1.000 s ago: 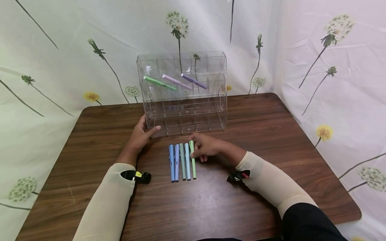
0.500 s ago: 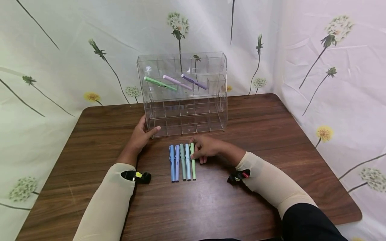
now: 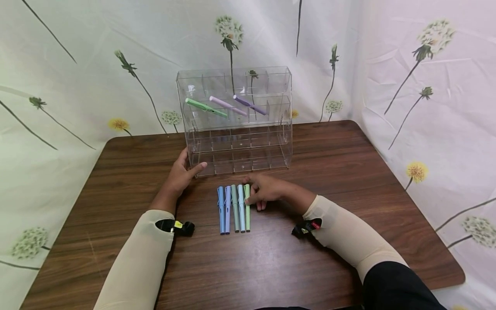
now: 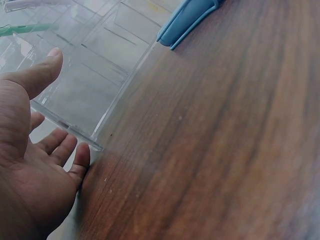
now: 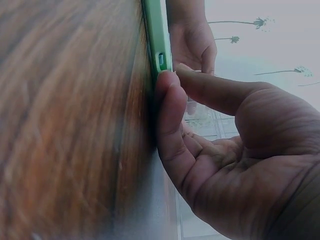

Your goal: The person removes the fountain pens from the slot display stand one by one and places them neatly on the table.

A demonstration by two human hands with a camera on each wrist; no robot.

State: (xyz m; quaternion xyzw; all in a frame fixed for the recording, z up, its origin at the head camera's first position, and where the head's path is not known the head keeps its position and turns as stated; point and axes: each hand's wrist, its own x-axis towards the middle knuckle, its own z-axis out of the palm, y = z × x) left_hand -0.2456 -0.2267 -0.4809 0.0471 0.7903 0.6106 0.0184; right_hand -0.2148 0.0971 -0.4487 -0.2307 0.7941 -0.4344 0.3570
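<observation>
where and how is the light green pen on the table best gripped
Probably pinch the light green pen across its slim middle, the right hand coming from the right: it lies flat, the pale blue pen close on its left and no pen on its right.

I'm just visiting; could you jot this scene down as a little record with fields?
Surface: brown wood-grain table
Standing on it: clear plastic rack with compartments
In the rack: slim green pen, pale lilac pen, dark purple pen, all tilted
On the table, left to right: slim blue pen, periwinkle pen, grey-green pen, pale blue pen, light green pen
Left hand: at the rack's lower left corner
Right hand: pinches the light green pen
Behind: white dandelion-print backdrop
</observation>
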